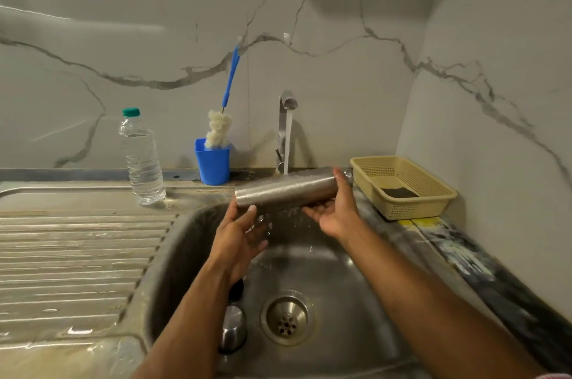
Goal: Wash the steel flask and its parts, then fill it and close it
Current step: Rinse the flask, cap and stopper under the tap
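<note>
**Flask held sideways under the running tap**

The sink (325, 292) fills the lower middle of your view, set in the bench (483, 267), with the ribbed draining board (77, 255) to its left. Your flask (288, 188) lies almost level above the basin, its long axis running left to right, the right end slightly higher and further from you. Water from the tap (286, 118) lands on its upper side near the middle. Your left hand (240, 239) supports the left end, thumb up against it, fingers loosely spread. Your right hand (335, 208) cups the right end, thumb over the top, fingers underneath. A steel cap (233, 329) lies on the basin floor beside the drain (287, 318).
</note>
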